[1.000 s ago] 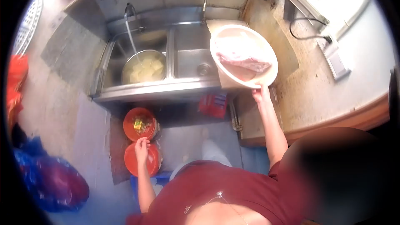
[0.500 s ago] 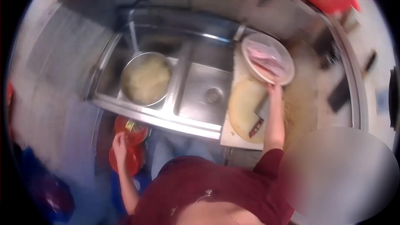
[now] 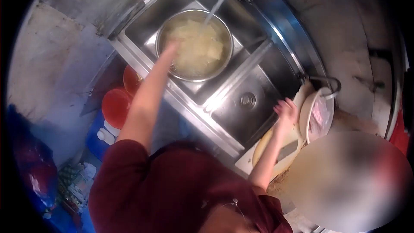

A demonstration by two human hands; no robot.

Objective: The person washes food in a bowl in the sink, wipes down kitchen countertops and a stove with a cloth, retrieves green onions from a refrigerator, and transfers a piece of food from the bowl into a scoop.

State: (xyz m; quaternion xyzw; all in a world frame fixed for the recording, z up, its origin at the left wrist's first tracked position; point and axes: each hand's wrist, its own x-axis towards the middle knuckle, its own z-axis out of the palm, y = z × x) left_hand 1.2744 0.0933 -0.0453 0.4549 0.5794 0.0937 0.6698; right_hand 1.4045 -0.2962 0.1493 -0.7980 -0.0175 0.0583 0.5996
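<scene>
L. hand (image 3: 174, 46) obs. inside rim of round metal pot (image 3: 196, 80), at the side nearer the L. basin's corner; fingers blurred, so grasp can't be confirmed. Pot is seated in L. sink basin (image 3: 144, 23) and is filled w/ pale yellow pcs. (image 3: 202, 43) in liquid. Water stream (image 3: 221, 1) is directed into pot from above, at the side away from the person.

R. hand (image 3: 286, 111) is held up at the outer edge of R. sink basin (image 3: 235, 121) – fingers parted and loosely bent, nothing gripped. Drain (image 3: 247, 99) noted in basin floor.

Round cutting board (image 3: 260, 147) noted below R. forearm, w/ broad knife blade (image 3: 287, 150) laid on it; handle not seen. White plastic bowl (image 3: 305, 116) w/ pinkish meat (image 3: 317, 113) is placed adj., beyond R. hand. Curved tap (image 3: 337, 85) noted near bowl's upper end.

Below sink front, L. side: two red buckets noted – one (image 3: 116, 105) in fuller view, the other (image 3: 130, 80) partly covered by L. forearm. White bottle (image 3: 103, 135) and blue crate (image 3: 95, 140) noted adj. Blue plastic bag (image 3: 32, 155) located at far L., on floor. Maroon shirt (image 3: 181, 190) worn by person.
</scene>
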